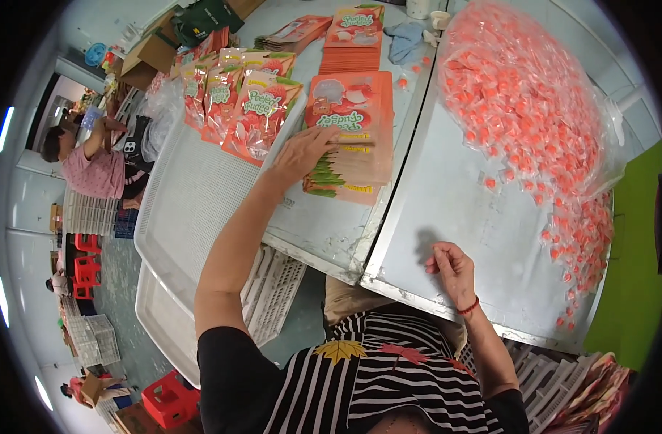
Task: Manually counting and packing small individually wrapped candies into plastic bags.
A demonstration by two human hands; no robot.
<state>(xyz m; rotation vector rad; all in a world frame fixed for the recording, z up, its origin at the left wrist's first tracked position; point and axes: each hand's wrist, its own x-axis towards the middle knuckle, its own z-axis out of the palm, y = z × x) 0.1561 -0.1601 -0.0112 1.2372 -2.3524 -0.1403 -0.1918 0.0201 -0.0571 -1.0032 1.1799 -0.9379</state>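
My left hand [306, 153] lies with fingers stretched across a stack of flat, unfilled pink candy pouches [349, 101], palm down near the tray's edge. The pouches overlap, some turned, with green and yellow ends showing toward me. Over the bare metal table to the right hovers my right hand [452, 271], its fingers loosely curled in; I see nothing in them. Beyond it spreads a large heap of small wrapped pink candies [526, 108], partly inside a clear plastic bag. Several filled pouches [255, 112] stand in a white perforated tray [190, 195] on my left.
More flat pouches [353, 43] are stacked at the far side, beside a blue cloth [405, 42]. Loose candies [566, 278] trail down the table's right edge. White crates [277, 293] stand below the table. A person in pink [92, 170] works at far left, near red stools [170, 399].
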